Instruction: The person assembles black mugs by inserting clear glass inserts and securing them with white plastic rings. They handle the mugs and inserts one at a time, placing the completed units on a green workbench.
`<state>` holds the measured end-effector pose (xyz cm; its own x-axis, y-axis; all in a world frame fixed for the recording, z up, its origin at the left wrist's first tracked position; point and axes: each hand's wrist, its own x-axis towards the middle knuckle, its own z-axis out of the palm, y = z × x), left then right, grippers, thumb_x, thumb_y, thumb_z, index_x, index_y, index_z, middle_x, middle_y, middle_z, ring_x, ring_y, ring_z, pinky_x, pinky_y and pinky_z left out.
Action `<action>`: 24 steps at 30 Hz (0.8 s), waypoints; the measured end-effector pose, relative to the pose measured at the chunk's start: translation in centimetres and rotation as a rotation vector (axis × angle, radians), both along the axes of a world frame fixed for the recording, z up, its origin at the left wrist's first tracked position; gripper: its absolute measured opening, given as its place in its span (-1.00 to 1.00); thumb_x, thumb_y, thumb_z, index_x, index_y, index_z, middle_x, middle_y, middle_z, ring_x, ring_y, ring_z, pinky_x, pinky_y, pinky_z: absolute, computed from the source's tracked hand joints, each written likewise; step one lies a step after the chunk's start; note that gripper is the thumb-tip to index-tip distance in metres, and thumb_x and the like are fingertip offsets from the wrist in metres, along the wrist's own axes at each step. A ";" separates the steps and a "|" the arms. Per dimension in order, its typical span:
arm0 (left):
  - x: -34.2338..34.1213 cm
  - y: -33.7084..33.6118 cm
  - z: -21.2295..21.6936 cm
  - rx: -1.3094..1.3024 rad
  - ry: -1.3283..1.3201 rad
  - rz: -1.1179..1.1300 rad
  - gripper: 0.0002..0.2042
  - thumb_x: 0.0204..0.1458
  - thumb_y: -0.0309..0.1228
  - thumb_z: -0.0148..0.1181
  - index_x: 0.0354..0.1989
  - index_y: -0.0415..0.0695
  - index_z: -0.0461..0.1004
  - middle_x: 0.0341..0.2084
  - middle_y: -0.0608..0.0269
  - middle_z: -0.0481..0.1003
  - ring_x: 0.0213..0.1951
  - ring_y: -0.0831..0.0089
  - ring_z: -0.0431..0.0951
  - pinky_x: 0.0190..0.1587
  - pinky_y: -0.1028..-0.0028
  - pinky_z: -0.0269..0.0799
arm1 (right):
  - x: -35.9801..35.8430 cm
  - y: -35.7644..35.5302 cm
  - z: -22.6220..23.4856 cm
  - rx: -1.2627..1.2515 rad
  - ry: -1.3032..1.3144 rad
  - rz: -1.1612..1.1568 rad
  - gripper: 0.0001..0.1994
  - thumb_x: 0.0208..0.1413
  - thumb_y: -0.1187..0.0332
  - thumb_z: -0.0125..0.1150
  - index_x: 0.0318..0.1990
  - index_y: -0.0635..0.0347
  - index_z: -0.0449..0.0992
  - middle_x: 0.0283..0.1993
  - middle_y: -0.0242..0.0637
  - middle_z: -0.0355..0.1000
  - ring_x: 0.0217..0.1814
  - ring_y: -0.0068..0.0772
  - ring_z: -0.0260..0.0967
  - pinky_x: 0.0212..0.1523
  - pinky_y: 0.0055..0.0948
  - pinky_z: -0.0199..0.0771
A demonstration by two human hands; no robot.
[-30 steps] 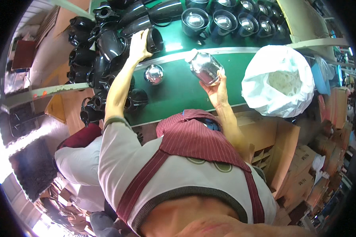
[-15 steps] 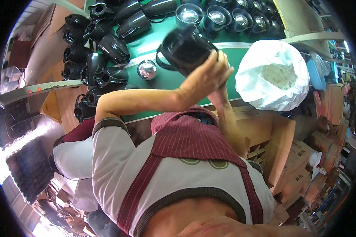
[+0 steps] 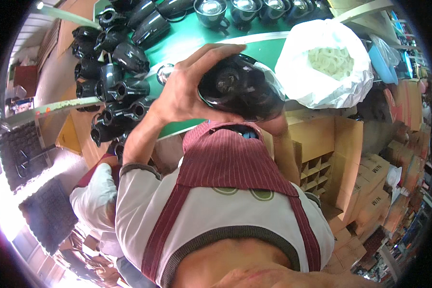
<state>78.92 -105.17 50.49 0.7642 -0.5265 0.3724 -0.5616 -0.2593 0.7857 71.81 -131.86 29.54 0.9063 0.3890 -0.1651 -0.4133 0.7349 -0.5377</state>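
Observation:
My left hand (image 3: 187, 91) is wrapped over a glossy black rounded housing (image 3: 240, 89), held up close in front of my chest above the near edge of the green table (image 3: 187, 38). My right hand (image 3: 275, 128) sits beneath and behind the housing; only its wrist and forearm show, so its grip is hidden. A bit of clear plastic (image 3: 270, 72) shows at the housing's far right side.
A heap of similar black housings (image 3: 115, 86) covers the table's left end. A small shiny metal disc (image 3: 164, 73) lies beside it. Black pots (image 3: 245, 7) line the far side. A white bag of pale rings (image 3: 321, 67) and divided cardboard boxes (image 3: 321, 144) stand at the right.
My left hand reached to the pile, took a black housing and brought it back to my chest. My right hand, which held a shiny clear piece, is now hidden under the housing.

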 end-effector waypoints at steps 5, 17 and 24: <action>0.4 -0.1 0.9 0.023 -0.087 -0.212 -0.02 -0.53 -0.13 0.65 0.23 -0.20 0.39 0.15 0.00 0.45 0.17 0.04 0.47 0.23 0.19 0.39 | -1.1 -0.3 -0.9 -0.008 0.004 -0.024 -0.36 0.34 -0.09 -0.05 0.45 -0.03 0.06 0.48 -0.25 0.09 0.46 -0.22 0.12 0.35 -0.13 0.28; 3.2 1.9 1.1 0.019 -0.142 -0.178 -0.02 -0.48 -0.06 0.63 0.24 -0.21 0.36 0.12 0.02 0.45 0.11 0.04 0.50 0.17 0.20 0.42 | 1.5 0.9 -0.6 -0.072 -0.040 -0.065 -0.39 0.38 -0.03 -0.08 0.47 -0.01 0.03 0.48 -0.21 0.09 0.47 -0.17 0.10 0.39 -0.11 0.25; 5.0 3.0 -1.2 -0.102 -0.049 0.092 0.00 -0.46 -0.16 0.64 0.28 -0.23 0.31 0.07 0.01 0.46 0.10 0.15 0.50 0.21 0.26 0.36 | 4.5 1.5 -0.5 -0.205 -0.175 -0.167 -0.40 0.40 0.01 -0.10 0.47 0.01 0.01 0.48 -0.19 0.10 0.48 -0.15 0.09 0.41 -0.10 0.23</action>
